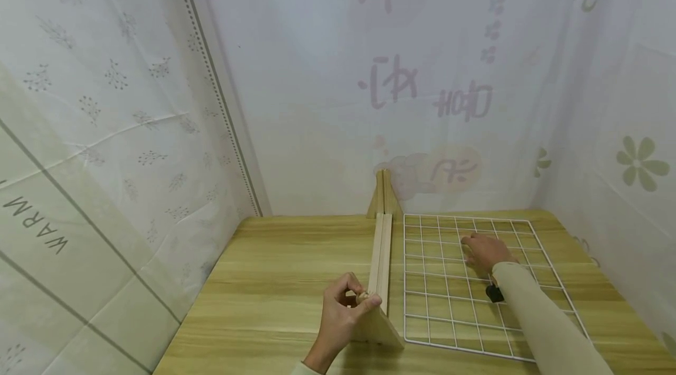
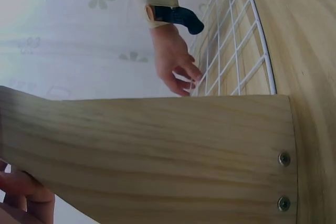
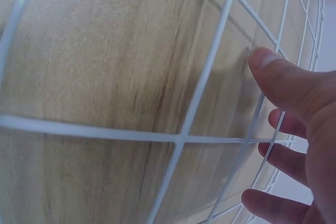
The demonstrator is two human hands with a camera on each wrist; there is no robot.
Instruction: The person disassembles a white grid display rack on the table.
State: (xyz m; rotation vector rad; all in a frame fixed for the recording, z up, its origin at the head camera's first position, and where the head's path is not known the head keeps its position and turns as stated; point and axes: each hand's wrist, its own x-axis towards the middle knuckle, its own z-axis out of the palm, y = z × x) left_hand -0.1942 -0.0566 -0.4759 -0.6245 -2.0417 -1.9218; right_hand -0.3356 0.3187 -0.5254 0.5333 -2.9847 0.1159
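A wooden stand (image 1: 378,257) lies lengthwise on the table, a grooved bar between two tapered end boards. My left hand (image 1: 338,310) pinches the top of its near end board (image 2: 173,145) between thumb and fingers. To the right of the stand a white wire grid (image 1: 404,275) lies flat. Over the grid's far middle is my right hand (image 1: 487,252), palm down. In the right wrist view its thumb (image 3: 278,69) and fingers are spread and slightly bent beside the wires; whether they touch them I cannot tell.
The wood-grain table (image 1: 264,281) has printed cloth (image 1: 306,99) hanging behind it and along both sides. The stand's far end board (image 1: 384,193) rises at the table's back edge. Two screws (image 2: 284,159) show in the near board's face.
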